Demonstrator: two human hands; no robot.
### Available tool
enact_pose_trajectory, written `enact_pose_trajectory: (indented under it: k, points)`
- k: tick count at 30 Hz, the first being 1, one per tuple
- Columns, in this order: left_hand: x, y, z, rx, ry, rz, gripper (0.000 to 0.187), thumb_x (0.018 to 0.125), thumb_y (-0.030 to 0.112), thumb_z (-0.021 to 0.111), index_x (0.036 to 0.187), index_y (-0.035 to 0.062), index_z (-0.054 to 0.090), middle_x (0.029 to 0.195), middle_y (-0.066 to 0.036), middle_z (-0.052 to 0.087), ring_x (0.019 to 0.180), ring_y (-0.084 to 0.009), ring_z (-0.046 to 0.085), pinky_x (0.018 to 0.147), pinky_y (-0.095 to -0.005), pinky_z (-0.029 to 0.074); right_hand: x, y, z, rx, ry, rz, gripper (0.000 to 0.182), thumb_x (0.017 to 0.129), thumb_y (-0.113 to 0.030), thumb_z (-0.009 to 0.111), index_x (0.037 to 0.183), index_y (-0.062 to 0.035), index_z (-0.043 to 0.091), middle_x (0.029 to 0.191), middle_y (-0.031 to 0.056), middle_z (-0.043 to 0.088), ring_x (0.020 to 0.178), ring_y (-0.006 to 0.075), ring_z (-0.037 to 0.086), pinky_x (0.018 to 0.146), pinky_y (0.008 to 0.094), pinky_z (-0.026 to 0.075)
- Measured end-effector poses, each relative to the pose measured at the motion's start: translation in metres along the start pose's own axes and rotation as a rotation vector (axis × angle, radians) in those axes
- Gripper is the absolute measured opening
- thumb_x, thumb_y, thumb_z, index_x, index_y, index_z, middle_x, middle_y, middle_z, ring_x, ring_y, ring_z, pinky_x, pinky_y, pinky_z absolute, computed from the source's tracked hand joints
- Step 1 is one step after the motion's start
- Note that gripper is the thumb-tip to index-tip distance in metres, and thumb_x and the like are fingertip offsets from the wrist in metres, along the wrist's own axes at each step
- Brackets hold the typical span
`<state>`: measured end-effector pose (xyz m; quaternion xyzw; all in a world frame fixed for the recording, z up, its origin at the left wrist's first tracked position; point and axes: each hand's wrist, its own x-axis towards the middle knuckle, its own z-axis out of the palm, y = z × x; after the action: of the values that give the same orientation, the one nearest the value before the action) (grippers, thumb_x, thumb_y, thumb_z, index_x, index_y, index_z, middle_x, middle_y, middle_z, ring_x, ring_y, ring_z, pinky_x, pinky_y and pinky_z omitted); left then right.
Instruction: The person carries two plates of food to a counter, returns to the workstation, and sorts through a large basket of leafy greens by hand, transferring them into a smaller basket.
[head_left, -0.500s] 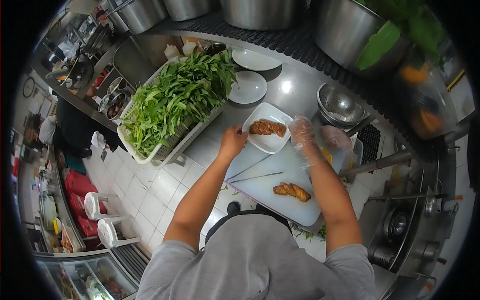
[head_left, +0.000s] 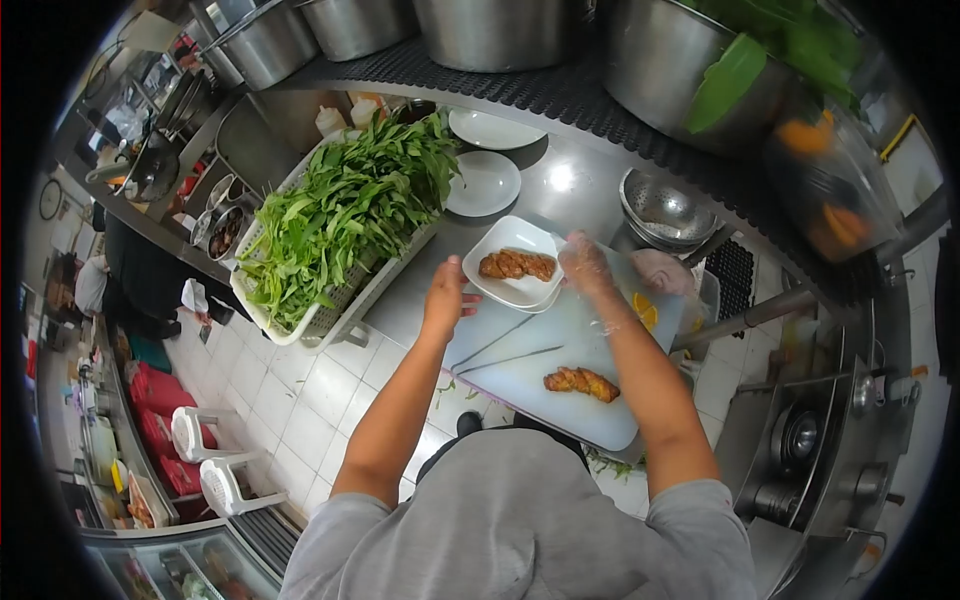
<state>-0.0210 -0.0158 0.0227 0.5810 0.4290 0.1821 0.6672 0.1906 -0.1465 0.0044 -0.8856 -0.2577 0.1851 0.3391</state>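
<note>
left hand (head_left: 447, 292) is hovering half open by the left edge of the shallow white square bowl (head_left: 512, 290), fingers apart (can't tell if any are touching the rim). right hand (head_left: 586, 268), in a clear plastic glove, is curling closed on the bowl's right corner. bowl is sitting at the far end of the white cutting board (head_left: 590, 340), carrying browned sliced meat (head_left: 517, 264); another white rim is showing under its lower right side. second browned meat piece (head_left: 582, 383) is lying near the board's near edge. yellow fruit piece (head_left: 645, 312) is sitting to the right. round white plate (head_left: 483, 184) and perforated steel colander (head_left: 668, 200) are standing beyond, leafy greens (head_left: 350, 205) are heaping over the white plastic crate (head_left: 290, 335) at left.
</note>
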Motion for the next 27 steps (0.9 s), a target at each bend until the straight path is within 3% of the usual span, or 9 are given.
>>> enact_pose_trajectory:
  k: [3,5,6,7,19,21,23,26,27]
  points:
    - [0.009,-0.007,0.0,-0.123,0.027,-0.073,0.042,0.093,0.034,0.045,0.122,0.0036,0.046,0.096,-0.009,0.057,0.068,-0.0176,0.063,0.052,-0.0266,0.049,-0.003,0.015,-0.024,-0.72,0.046,-0.6,0.029,0.078,-0.02,0.06,0.1,-0.0023,0.055,0.098,0.0208,0.06,0.087,0.0354,0.063,0.082,0.0384,0.05]
    - [0.018,-0.013,0.003,0.03,-0.102,-0.049,0.041,0.092,0.024,0.046,0.127,0.0027,0.042,0.097,-0.011,0.058,0.067,-0.0189,0.064,0.052,-0.0277,0.05,-0.011,0.008,-0.053,0.446,0.048,0.108,0.027,0.077,-0.014,0.061,0.101,-0.0041,0.053,0.098,0.0161,0.058,0.083,0.0277,0.064,0.078,0.0323,0.053]
    - [0.022,-0.016,0.006,0.03,-0.108,-0.053,0.041,0.092,0.024,0.046,0.127,0.0027,0.042,0.097,-0.011,0.058,0.067,-0.0189,0.064,0.052,-0.0277,0.05,0.014,0.067,-0.046,0.194,0.125,-0.248,0.03,0.076,-0.012,0.059,0.103,-0.0033,0.049,0.094,0.0152,0.057,0.081,0.0258,0.063,0.069,0.0342,0.056]
    - [0.024,-0.019,0.01,0.066,-0.126,-0.046,0.042,0.091,0.02,0.046,0.128,0.0021,0.04,0.094,-0.011,0.06,0.066,-0.0192,0.064,0.052,-0.0286,0.051,-0.031,0.005,-0.087,0.58,0.052,0.171,0.03,0.077,-0.009,0.054,0.105,-0.0025,0.046,0.094,0.015,0.057,0.076,0.0248,0.062,0.057,0.0356,0.057]
    - [0.003,-0.019,-0.005,0.131,-0.084,-0.081,0.038,0.085,0.007,0.048,0.12,-0.0048,0.039,0.099,-0.019,0.058,0.073,-0.0229,0.065,0.056,-0.032,0.053,-0.073,0.088,-0.063,0.524,0.285,0.252,0.033,0.079,-0.01,0.055,0.109,0.0028,0.05,0.091,0.0199,0.06,0.071,0.0271,0.064,0.06,0.037,0.055]
    - [-0.012,-0.022,-0.004,0.761,0.222,0.75,0.037,0.083,0.009,0.059,0.115,-0.0037,0.046,0.106,-0.019,0.054,0.089,-0.0304,0.06,0.072,-0.0369,0.052,-0.067,0.131,-0.056,0.204,0.232,0.138,0.03,0.079,-0.012,0.058,0.105,0.0028,0.054,0.093,0.0211,0.06,0.072,0.0294,0.064,0.064,0.0369,0.055]
    - [-0.04,-0.006,0.007,0.748,0.07,0.839,0.038,0.08,0.01,0.063,0.114,-0.003,0.049,0.108,-0.019,0.054,0.094,-0.0327,0.056,0.077,-0.0378,0.05,-0.08,0.126,-0.065,-0.617,0.271,-0.21,0.021,0.079,-0.017,0.063,0.09,0.0006,0.062,0.096,0.023,0.06,0.076,0.0354,0.063,0.07,0.0375,0.052]
    - [-0.078,-0.012,0.028,0.741,-0.395,1.059,0.05,0.071,0.006,0.071,0.118,0.0044,0.052,0.112,-0.013,0.053,0.094,-0.0306,0.055,0.081,-0.036,0.047,-0.131,0.045,-0.1,-0.274,0.084,0.158,0.031,0.076,-0.019,0.066,0.1,-0.0006,0.061,0.1,0.0206,0.059,0.085,0.0362,0.062,0.074,0.041,0.051]
    - [-0.089,-0.017,0.036,0.781,-0.505,1.036,0.052,0.071,0.008,0.071,0.12,0.0041,0.051,0.113,-0.013,0.053,0.095,-0.031,0.054,0.082,-0.0362,0.048,-0.155,0.027,-0.104,-0.373,-0.008,-0.01,0.036,0.076,-0.02,0.067,0.105,-0.0012,0.058,0.104,0.0201,0.057,0.092,0.0359,0.059,0.078,0.0418,0.049]
